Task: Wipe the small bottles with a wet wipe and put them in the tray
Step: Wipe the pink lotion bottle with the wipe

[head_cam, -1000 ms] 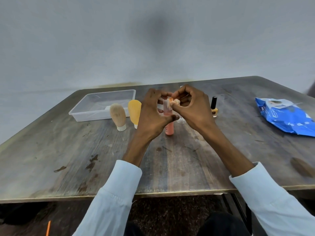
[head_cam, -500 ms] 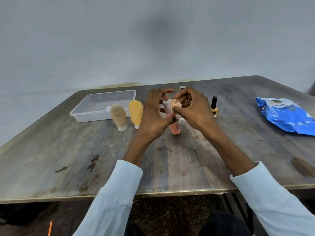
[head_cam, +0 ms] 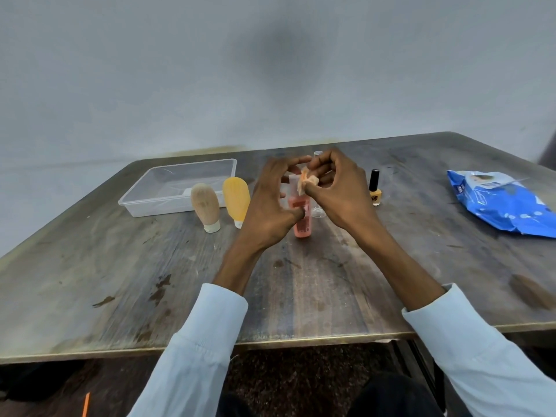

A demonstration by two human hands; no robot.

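L hand grips pink bottle at table centre; bottle's red label unreadable. R hand pinches crumpled wipe against its cap. Tray at 10 o'clock, w/ beige tube & yellow tube beside it. Nail polish at 2; blue wipes pack at 3, print illegible.

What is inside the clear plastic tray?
No bottles show inside the clear tray. The beige tube and yellow tube stand in front of it and hide its near right corner.
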